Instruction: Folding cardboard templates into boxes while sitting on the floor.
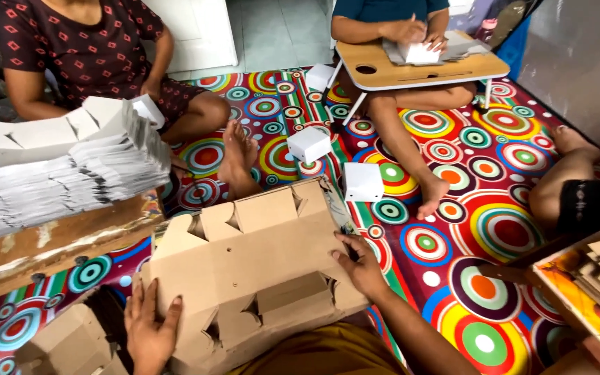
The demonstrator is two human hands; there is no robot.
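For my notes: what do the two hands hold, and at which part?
Left hand and right hand hold the flat brown cardboard blank by its opposite side edges.

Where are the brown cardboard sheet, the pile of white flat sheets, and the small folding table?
brown cardboard sheet [258, 260], head view, middle of its flat panel
pile of white flat sheets [64, 173], head view, side of the pile
small folding table [390, 73], head view, bare wooden top

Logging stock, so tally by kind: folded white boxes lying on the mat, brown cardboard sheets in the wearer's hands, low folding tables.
folded white boxes on the mat: 3
brown cardboard sheet, held by the left hand and right hand: 1
low folding table: 1
Total: 5
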